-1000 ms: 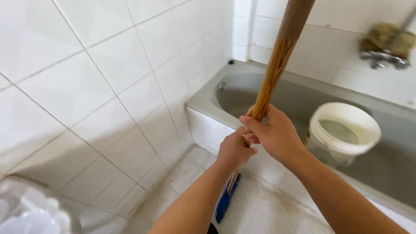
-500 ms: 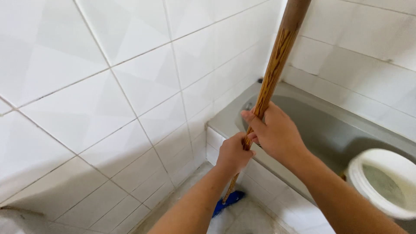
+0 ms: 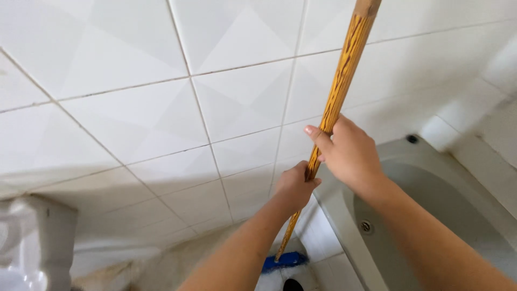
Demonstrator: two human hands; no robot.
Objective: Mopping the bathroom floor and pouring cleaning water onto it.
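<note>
1. Both hands grip 1 wooden handle, a yellow-brown pole with dark grain that runs from the top edge of the view down toward the floor.
2. The right hand is closed around the pole higher up, thumb lying along the near side, fingers wrapped behind.
3. The left hand is closed around the same pole just below the right one, the 2 hands nearly touching.
4. At the foot of the pole sits a blue brush head, down on the floor close to the outer corner of the bathtub.
5. The grey tub fills the lower right; its overflow fitting shows on the inner wall, and a small dark hole lies on the far rim.
6. White wall tiles with thin grout lines cover the wall behind the pole.
7. A white ceramic fixture stands at the lower left edge, only partly in view.
</note>
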